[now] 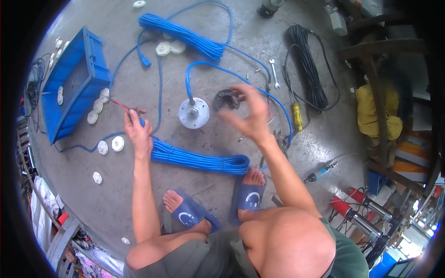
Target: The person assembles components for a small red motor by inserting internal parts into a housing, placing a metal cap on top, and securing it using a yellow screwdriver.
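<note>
My left hand (137,130) is closed around the end of a blue cable (147,121), with thin red wire ends (119,104) sticking out past the fingers. My right hand (250,113) hovers open above the floor, fingers spread, holding nothing. It is just in front of a dark round metal part (225,99) and to the right of a silver metal disc (193,112) that a blue cable enters from above. A flat bundle of blue cable (199,160) lies between my hands and my feet.
A blue plastic crate (74,83) lies at the left with several white round caps (97,106) around it. Another blue cable coil (185,34), a black cable coil (308,69), a wrench (274,74), a yellow-handled tool (297,116) and a screwdriver (320,173) lie on the concrete floor.
</note>
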`<state>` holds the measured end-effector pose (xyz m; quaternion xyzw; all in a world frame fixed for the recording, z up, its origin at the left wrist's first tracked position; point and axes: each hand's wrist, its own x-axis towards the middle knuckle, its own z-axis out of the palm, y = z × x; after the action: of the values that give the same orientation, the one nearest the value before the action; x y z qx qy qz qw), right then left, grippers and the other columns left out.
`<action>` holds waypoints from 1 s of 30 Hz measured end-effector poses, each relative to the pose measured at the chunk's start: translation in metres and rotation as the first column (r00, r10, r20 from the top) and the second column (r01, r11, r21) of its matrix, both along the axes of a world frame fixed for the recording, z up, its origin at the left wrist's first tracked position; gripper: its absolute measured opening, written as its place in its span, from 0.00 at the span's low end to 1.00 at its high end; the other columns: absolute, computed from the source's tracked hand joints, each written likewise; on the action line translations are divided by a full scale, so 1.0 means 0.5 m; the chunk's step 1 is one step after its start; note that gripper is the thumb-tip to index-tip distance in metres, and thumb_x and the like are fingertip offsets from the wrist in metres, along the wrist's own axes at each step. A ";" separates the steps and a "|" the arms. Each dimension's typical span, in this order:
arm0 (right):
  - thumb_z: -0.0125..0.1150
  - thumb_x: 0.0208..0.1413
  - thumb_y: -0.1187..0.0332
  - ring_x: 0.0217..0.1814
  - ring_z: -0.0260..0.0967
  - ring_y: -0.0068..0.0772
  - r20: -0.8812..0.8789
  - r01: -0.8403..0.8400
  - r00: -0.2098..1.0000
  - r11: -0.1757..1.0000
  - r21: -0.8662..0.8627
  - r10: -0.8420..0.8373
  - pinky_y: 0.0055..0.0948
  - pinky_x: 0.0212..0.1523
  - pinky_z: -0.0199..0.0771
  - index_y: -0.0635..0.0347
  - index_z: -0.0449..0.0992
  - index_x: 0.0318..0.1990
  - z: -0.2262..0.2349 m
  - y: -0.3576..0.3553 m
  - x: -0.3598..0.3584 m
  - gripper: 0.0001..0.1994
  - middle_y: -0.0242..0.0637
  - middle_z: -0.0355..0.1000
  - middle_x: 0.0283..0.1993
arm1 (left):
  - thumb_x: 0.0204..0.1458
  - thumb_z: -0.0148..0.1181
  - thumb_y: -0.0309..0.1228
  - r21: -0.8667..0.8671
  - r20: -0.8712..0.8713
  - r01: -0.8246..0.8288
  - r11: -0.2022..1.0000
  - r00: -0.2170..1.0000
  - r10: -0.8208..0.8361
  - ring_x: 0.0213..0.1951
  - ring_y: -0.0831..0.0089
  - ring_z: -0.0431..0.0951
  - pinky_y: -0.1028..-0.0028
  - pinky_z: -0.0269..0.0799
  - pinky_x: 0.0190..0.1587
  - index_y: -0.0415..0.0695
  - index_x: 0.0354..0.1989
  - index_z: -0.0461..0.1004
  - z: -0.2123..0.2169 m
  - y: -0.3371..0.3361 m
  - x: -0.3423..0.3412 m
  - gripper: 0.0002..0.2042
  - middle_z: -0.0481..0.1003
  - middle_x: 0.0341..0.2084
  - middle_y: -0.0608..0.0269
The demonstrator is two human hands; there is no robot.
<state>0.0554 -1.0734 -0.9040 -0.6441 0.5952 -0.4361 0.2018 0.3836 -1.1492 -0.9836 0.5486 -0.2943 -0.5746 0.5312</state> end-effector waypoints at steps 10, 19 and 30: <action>0.65 0.59 0.70 0.37 0.82 0.34 -0.091 0.591 0.807 0.793 0.148 -0.584 0.31 0.42 0.79 0.66 0.81 0.42 -0.109 0.003 -0.224 0.09 0.43 0.83 0.36 | 0.70 0.51 0.43 0.118 0.182 0.142 0.983 0.970 -0.162 0.26 0.72 0.75 0.71 0.71 0.27 0.42 0.64 0.64 -0.016 -0.040 0.072 0.22 0.75 0.51 0.46; 0.64 0.55 0.69 0.38 0.82 0.46 -0.339 0.565 0.798 0.814 0.135 -0.498 0.40 0.42 0.80 0.59 0.83 0.41 -0.146 -0.033 -0.304 0.08 0.48 0.82 0.38 | 0.57 0.63 0.36 -0.093 0.990 0.241 0.966 0.127 0.064 0.61 0.42 0.62 0.51 0.56 0.66 0.39 0.62 0.69 0.097 0.032 0.022 0.25 0.66 0.62 0.42; 0.65 0.55 0.67 0.45 0.79 0.53 -0.398 0.458 0.854 0.849 0.264 -0.337 0.45 0.47 0.79 0.58 0.83 0.43 -0.132 -0.115 -0.227 0.09 0.47 0.81 0.41 | 0.49 0.58 0.22 -0.202 0.873 0.457 0.866 0.485 -0.053 0.58 0.52 0.70 0.60 0.67 0.60 0.37 0.53 0.73 0.151 0.060 -0.051 0.20 0.71 0.55 0.49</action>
<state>-0.0580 -1.1309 -0.9698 -0.5233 0.8101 -0.2396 0.1119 0.3583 -1.1194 -0.9078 0.5810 -0.7068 -0.2343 0.3286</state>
